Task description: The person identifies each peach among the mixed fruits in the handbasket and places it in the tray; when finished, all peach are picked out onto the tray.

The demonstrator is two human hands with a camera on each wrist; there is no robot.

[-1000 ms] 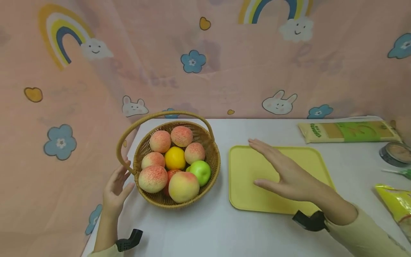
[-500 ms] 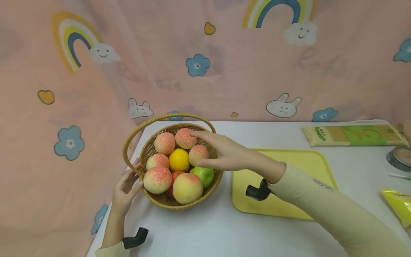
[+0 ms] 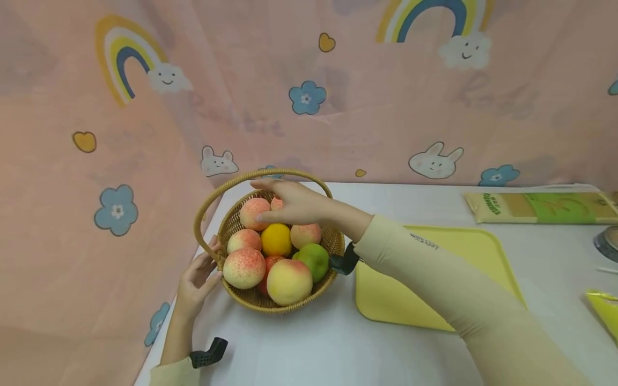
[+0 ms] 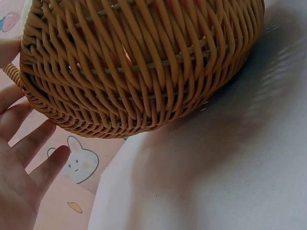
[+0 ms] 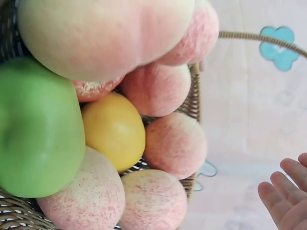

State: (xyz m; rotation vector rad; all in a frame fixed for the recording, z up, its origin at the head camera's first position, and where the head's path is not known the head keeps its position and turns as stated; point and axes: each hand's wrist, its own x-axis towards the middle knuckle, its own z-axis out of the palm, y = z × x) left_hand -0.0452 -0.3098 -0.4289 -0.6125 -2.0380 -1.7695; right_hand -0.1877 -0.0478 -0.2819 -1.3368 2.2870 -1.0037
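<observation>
A round wicker basket [image 3: 227, 294] with an arched handle [image 3: 200, 214] holds several peaches [image 3: 244, 268], a yellow-orange fruit [image 3: 276, 240], a green apple [image 3: 314, 260] and a mostly covered red fruit [image 3: 263, 276]. My left hand [image 3: 193, 292] touches the basket's left side by the handle's foot, fingers fairly straight; in the left wrist view its fingertips [image 4: 45, 129] lie along the rim. Over the far part of the basket reaches my right hand [image 3: 299, 203], thumb and fingers apart and extended, hiding part of the back peaches. Its fingers [image 5: 273, 191] show away from the fruit in the right wrist view.
Right of the basket lies a yellow tray [image 3: 463, 236], partly under my right sleeve. A long noodle packet [image 3: 545, 208], a round tin [image 3: 608, 241] and a yellow bag [image 3: 603, 308] lie farther right. Patterned pink cloth [image 3: 362, 107] hangs behind the white table [image 3: 270, 348].
My right hand has swung left from above the tray to over the peaches at the basket's back. My left hand has come up against the basket's side. The view has shifted slightly left.
</observation>
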